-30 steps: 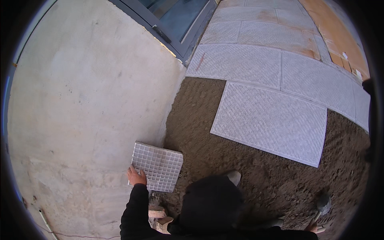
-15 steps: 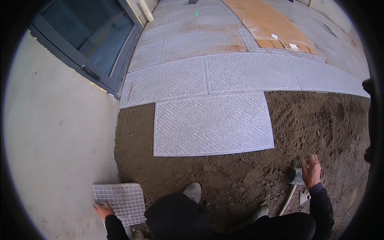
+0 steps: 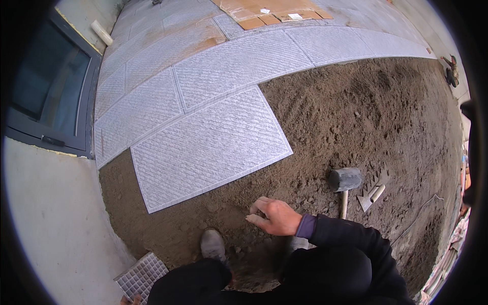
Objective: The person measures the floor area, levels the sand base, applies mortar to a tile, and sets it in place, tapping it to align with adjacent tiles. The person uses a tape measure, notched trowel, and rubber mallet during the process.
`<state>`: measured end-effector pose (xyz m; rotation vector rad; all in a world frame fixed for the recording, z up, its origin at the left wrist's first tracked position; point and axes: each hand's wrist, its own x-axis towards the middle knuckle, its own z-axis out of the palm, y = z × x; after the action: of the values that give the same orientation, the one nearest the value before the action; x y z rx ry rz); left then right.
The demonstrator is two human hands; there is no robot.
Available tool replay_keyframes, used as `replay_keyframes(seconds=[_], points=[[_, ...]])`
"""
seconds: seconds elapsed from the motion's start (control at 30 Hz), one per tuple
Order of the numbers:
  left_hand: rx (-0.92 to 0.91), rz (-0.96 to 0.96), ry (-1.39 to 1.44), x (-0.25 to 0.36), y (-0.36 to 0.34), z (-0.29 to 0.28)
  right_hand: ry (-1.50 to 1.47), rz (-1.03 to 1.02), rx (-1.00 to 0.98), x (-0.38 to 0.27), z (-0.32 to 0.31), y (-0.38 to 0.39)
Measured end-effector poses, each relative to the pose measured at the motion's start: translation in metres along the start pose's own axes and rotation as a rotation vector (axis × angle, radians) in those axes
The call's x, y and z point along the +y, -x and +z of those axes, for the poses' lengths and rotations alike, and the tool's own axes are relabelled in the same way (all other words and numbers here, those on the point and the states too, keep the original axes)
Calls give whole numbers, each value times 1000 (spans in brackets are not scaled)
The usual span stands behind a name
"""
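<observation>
My left hand (image 3: 131, 300) grips the lower edge of a cut tile piece (image 3: 143, 276), whose waffle-patterned face shows beside the wall; most of that hand lies outside the picture. My right hand (image 3: 274, 216) hovers over the soil in front of me. Its fingers are loosely bent, the thumb stands apart from them, and nothing shows between them. Ahead, a large grey ribbed paving slab (image 3: 211, 147) rests on the soil against the laid row. To the right, a rubber mallet (image 3: 345, 179) and a pointed trowel (image 3: 371, 197) lie on the dirt.
Laid grey slabs (image 3: 244, 66) reach into the distance, with cardboard (image 3: 277, 10) over some of them. A dark-framed window or door (image 3: 53, 91) and a pale wall (image 3: 51, 203) border the left. Loose soil (image 3: 366, 112) spreads right. A cord (image 3: 419, 213) and a tool (image 3: 451, 71) lie near the right wall.
My view has turned to the right. My right hand has moved left, away from the mallet. The tile piece and left hand now sit lower in the picture.
</observation>
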<state>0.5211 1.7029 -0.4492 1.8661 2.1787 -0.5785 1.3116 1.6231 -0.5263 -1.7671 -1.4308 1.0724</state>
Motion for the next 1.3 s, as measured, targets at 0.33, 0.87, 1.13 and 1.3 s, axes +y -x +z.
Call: replay_keyframes(seconds=[0.33, 0.87, 1.13, 1.3], points=[[116, 19, 482, 237, 138, -120, -219, -75, 18, 22, -41, -29], [19, 967, 648, 530, 135, -265, -1355, -256, 156, -9, -51, -73], [-58, 1028, 818, 584, 111, -241, -447, 94, -557, 38, 62, 66], [-62, 962, 1062, 574, 93, -242, -41, 121, -349, 27, 5, 90]])
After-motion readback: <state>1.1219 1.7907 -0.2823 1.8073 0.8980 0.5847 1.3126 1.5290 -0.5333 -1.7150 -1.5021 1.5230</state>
